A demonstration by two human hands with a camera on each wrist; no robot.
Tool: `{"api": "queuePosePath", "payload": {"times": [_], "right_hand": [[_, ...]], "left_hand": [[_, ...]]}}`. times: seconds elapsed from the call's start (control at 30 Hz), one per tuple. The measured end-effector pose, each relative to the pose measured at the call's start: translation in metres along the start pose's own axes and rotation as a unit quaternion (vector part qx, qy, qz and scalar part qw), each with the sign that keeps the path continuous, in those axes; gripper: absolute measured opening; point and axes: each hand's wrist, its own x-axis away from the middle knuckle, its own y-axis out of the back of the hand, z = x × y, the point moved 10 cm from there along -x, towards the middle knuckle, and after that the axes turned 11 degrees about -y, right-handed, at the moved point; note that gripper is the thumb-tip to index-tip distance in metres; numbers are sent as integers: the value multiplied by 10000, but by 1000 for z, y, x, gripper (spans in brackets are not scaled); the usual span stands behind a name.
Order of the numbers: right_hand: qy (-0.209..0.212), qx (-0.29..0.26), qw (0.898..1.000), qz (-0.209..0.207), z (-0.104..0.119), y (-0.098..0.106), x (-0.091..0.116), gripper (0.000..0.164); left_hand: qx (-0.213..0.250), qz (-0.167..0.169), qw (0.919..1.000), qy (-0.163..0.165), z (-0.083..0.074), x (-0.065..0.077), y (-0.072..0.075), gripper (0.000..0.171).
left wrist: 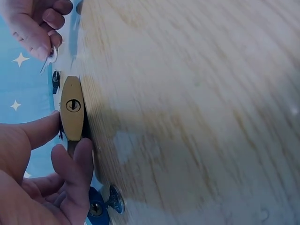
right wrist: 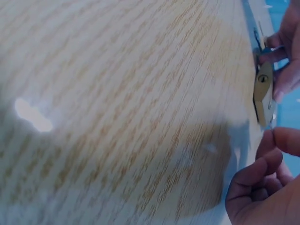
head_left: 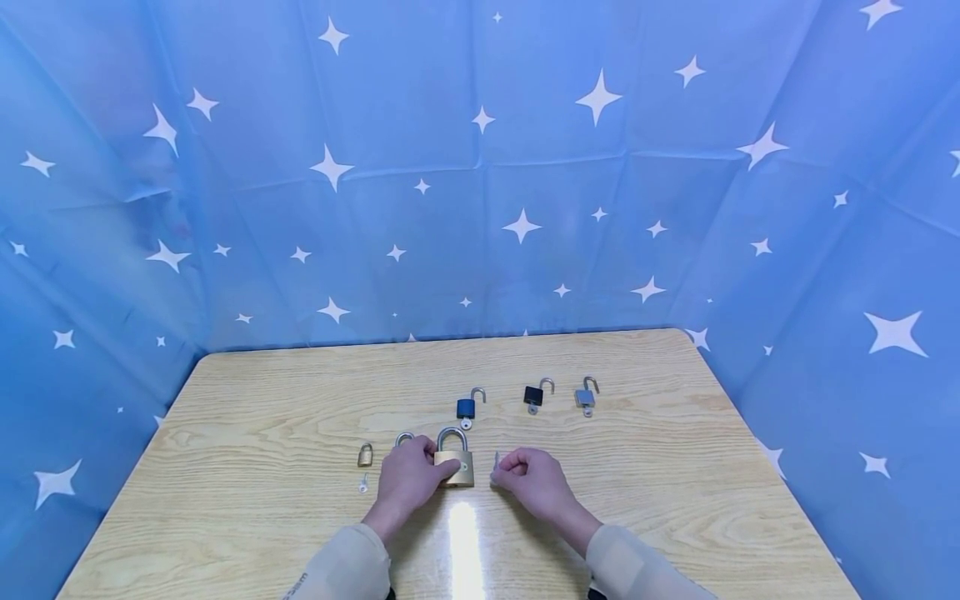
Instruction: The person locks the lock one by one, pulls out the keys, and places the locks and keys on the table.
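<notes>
On the counter (head_left: 225,533) at left, a small lock (head_left: 365,455) stands above a loose key (head_left: 363,483). Beside them, the left hand (head_left: 408,479) grips the big brass lock (head_left: 454,471), fingers closed on its sides; behind it, the head view shows only a shackle (head_left: 404,437), while the left wrist view shows a blue lock (left wrist: 96,210) near those fingers. That view also reveals the brass lock's keyhole (left wrist: 73,105). Farther back sits another blue lock (head_left: 466,409). Next, the right hand's (head_left: 536,482) fingers pinch a thin key (head_left: 497,460), mostly hidden in the right wrist view. Beyond, a black lock (head_left: 533,396) and grey lock (head_left: 585,398) have open shackles.
</notes>
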Motion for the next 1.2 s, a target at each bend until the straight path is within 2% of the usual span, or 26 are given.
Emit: {"api": "queuePosePath", "payload": {"times": [0.33,0.57,0.7,0.9,1.03,1.2], "right_hand": [[83,-5,10000,4,4,-1,3,10],[213,-33,9991,351,7,-9,6,8],[381,65,9974,610,10,-18,9,8],[573,365,9935,912,15,-37,17,7],[768,700,9911,833,20,-49,21,7],[944,1058,9883,559,27,-55,24,10]], "left_hand": [[-535,16,9985,60,2,-2,-1,38],[-636,-63,9980,16,2,-1,2,36],[-502,-137,9986,29,3,-1,5,38],[-68,-366,9993,-74,-2,-6,20,34],[36,-458,9989,-90,-3,-8,27,30],[103,-399,9991,-28,-2,-9,27,29]]}}
